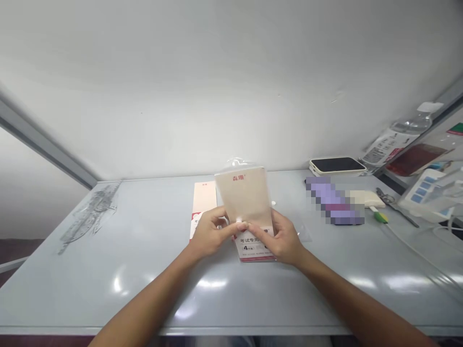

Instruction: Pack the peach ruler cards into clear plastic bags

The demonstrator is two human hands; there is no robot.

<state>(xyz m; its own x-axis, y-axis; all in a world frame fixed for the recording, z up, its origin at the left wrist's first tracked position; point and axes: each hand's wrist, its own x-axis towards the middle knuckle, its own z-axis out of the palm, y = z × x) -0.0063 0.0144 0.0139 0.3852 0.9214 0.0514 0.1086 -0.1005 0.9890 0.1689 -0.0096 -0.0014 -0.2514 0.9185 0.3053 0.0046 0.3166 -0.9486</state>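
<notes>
A beige pack (246, 200) in a clear plastic sleeve, with red print at its top and a white label at its bottom, is held tilted just above the grey table (144, 250). My left hand (210, 233) pinches its lower left edge, fingers closed. My right hand (280, 238) grips the lower right part, thumb across the label. A second, pinkish flat pack (203, 202) lies on the table just left of it, partly behind my left hand.
At the back right lie a phone in a cream case (337, 165), a plastic water bottle (394, 137) on its side, a cream pad (367, 198), scissors (392, 202) and a white device with blue buttons (425, 190). A pencil drawing (90, 212) marks the table's left.
</notes>
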